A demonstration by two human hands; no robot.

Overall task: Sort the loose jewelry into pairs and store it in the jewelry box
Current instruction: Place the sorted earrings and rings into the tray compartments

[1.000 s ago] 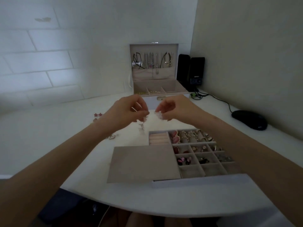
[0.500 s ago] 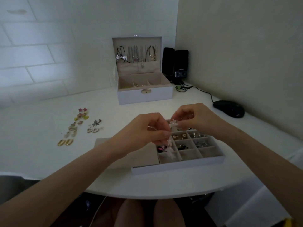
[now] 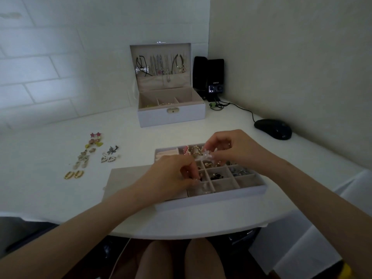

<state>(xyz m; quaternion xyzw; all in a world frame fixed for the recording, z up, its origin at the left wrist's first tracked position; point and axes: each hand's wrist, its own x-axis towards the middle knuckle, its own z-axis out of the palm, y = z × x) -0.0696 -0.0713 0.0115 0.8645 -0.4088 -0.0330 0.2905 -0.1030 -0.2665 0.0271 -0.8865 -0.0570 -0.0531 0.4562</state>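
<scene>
While your right hand (image 3: 227, 150) pinched a white flower earring (image 3: 207, 156) over the far cells of the tray (image 3: 221, 195), your left hand (image 3: 171, 178) curled just near and left of it, fingertips low over a near cell; whether it held anything was unclear. Both forearms angled inward.

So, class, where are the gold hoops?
Head view: the gold hoops lie left on the table, at the near end of the earring row.
</scene>
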